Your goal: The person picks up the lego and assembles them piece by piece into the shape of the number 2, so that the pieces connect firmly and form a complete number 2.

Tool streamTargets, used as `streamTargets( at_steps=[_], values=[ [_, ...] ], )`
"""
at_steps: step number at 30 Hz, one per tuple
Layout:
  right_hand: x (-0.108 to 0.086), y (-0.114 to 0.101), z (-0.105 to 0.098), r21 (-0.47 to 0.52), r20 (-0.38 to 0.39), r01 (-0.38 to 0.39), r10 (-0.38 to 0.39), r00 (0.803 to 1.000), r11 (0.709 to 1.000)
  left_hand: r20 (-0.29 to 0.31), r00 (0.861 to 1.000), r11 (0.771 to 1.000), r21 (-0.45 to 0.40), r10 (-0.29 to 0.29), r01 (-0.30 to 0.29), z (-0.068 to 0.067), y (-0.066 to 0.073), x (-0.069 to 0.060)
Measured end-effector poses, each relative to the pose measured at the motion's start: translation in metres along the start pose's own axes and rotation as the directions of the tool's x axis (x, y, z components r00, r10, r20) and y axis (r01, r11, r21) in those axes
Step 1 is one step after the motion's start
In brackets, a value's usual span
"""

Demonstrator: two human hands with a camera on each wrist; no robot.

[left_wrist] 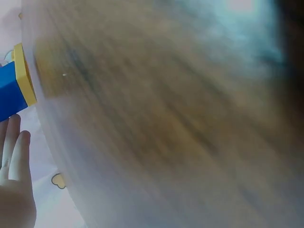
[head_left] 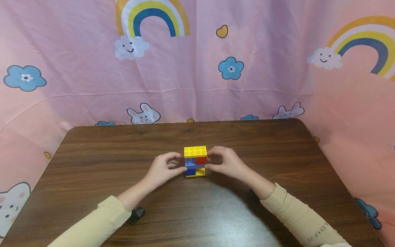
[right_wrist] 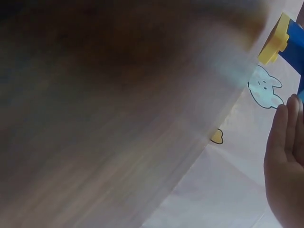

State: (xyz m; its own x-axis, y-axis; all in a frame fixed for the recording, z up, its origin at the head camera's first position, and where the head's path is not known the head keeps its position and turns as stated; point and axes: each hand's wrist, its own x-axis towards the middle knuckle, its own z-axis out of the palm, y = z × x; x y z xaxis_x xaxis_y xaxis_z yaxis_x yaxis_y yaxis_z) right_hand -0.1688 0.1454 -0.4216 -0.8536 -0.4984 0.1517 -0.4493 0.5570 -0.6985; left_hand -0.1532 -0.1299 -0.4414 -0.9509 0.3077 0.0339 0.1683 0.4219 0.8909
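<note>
A small stack of toy building bricks (head_left: 195, 161) stands upright at the middle of the table, with a yellow studded brick on top. Below it are a red brick (head_left: 201, 160), a light blue layer, a dark blue brick (head_left: 190, 172) and a yellow base (head_left: 200, 172). My left hand (head_left: 165, 167) holds the stack's left side, thumb at the front edge and fingers farther back. On the opposite side my right hand (head_left: 227, 163) grips it likewise. The wrist views catch only part: the blue brick (left_wrist: 10, 92) beside left fingers, and the yellow base (right_wrist: 275, 40) above right fingers.
The brown wooden table (head_left: 123, 144) has rounded far corners. A pink curtain (head_left: 197, 103) with rainbows, flowers and rabbits hangs behind and at the sides. Dark devices sit under both wrists, one by the left sleeve (head_left: 137, 214).
</note>
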Motion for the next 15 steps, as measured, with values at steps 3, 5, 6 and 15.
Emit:
streamTargets(
  at_steps=[3, 5, 6, 15],
  values=[
    [0.002, 0.001, -0.001, 0.022, 0.003, -0.018, 0.018, 1.0, 1.0, 0.006, 1.0, 1.0, -0.017, -0.011, 0.011, 0.0, 0.0, 0.002],
    [0.003, 0.001, -0.001, 0.042, 0.007, -0.03, 0.03, 1.0, 0.999, 0.009, 1.0, 0.999, -0.029, -0.023, 0.024, -0.001, 0.0, 0.004],
    [0.004, 0.002, -0.001, 0.053, 0.008, -0.036, 0.035, 0.999, 0.998, 0.009, 1.0, 0.999, -0.034, -0.03, 0.031, -0.001, 0.0, 0.005],
    [0.009, 0.007, -0.003, 0.129, 0.034, -0.099, 0.095, 0.995, 0.987, 0.016, 0.998, 0.997, -0.054, -0.06, 0.061, -0.002, -0.002, 0.012]
  ],
)
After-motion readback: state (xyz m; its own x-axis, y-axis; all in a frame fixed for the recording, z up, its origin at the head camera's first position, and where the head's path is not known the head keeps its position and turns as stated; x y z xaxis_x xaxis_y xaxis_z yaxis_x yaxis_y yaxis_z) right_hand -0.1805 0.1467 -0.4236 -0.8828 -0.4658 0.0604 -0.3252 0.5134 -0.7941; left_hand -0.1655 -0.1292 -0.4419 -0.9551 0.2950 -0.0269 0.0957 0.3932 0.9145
